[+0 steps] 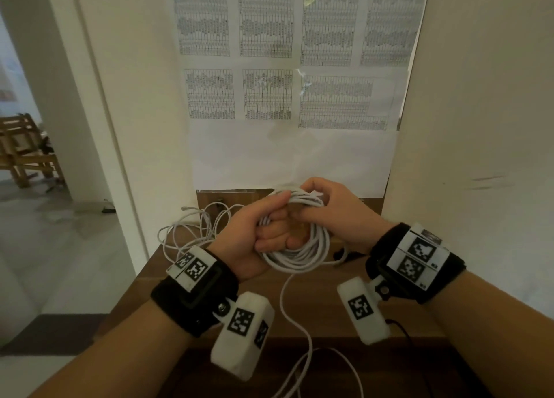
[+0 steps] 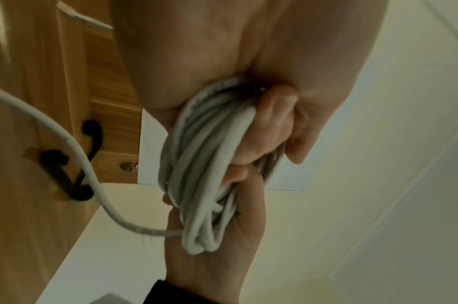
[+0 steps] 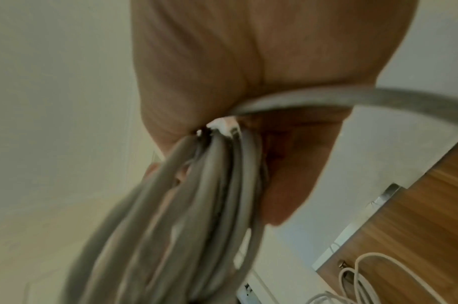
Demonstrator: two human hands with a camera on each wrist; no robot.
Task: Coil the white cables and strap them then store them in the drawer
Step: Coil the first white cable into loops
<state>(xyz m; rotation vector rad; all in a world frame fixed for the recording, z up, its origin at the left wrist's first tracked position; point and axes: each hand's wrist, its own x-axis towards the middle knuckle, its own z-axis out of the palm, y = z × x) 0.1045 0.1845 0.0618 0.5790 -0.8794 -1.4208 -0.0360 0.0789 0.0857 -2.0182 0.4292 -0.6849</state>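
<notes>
A coil of white cable (image 1: 302,249) hangs in the air above the wooden desk (image 1: 314,295). My left hand (image 1: 263,232) grips its left side, with the fingers curled through the loops (image 2: 196,156). My right hand (image 1: 323,203) grips the top of the same coil (image 3: 222,164). One loose tail (image 1: 287,304) drops from the coil toward the desk's front edge. A second white cable (image 1: 192,232) lies uncoiled on the desk behind my left hand. No drawer shows in the head view.
Black straps (image 2: 67,174) lie on the wooden desk (image 2: 28,102) to the right of the coil. Sheets of printed tables (image 1: 284,68) cover the wall behind. White walls (image 1: 479,128) close in on both sides. A wooden chair (image 1: 21,149) stands far left.
</notes>
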